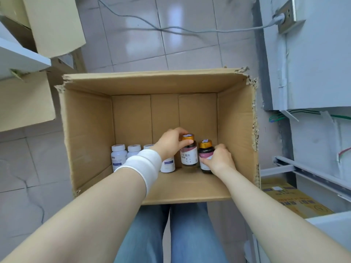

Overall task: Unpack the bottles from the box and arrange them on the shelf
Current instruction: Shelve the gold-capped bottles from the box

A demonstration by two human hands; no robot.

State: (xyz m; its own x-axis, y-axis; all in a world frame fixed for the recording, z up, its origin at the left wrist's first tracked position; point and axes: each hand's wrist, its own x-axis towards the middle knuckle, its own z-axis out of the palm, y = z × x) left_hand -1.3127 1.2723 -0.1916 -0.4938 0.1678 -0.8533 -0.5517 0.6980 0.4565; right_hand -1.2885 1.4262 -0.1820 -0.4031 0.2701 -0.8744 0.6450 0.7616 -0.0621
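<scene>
An open cardboard box (87, 130) sits on the floor in front of my knees. Inside, along its near wall, stand several white bottles (118, 156) on the left and two dark bottles with gold caps on the right. My left hand (171, 143) grips the left dark bottle (189, 154) just under its cap. My right hand (219, 160) grips the right dark bottle (205, 151) around its body. My left wrist, wrapped in a white band, hides part of the white bottles.
A white shelf (22, 56) with cardboard boxes (55, 25) stands at the left. A grey shelf rail (313, 175) and a yellow box (296, 198) lie at the right. A grey cable (171, 29) crosses the tiled floor to a wall socket (286, 15).
</scene>
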